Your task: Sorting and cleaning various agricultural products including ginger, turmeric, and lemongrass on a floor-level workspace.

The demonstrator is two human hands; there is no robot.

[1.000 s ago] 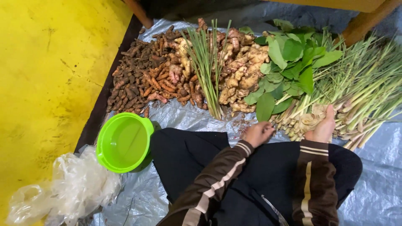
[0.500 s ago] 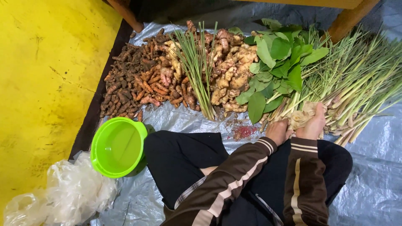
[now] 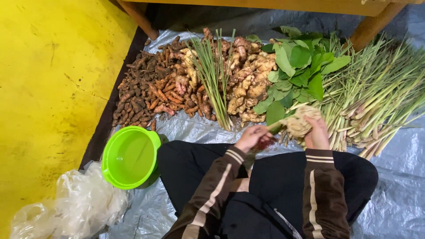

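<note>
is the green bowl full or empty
Empty. The green bowl sits upright on the grey tarp by the person's knee, and its bare green inside shows, with nothing in it.

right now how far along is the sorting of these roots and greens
Looks done: turmeric pile, ginger pile, leaves and lemongrass lie grouped on the tarp. In hand: right hand and left hand hold a pale root clump. Left: green bowl empty.

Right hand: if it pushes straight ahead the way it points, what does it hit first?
The right hand points up-frame, fingers around a pale root clump. Beyond that, the green leaf pile likely comes first, though the lemongrass stalks lie close beside; depth is unclear.
</note>
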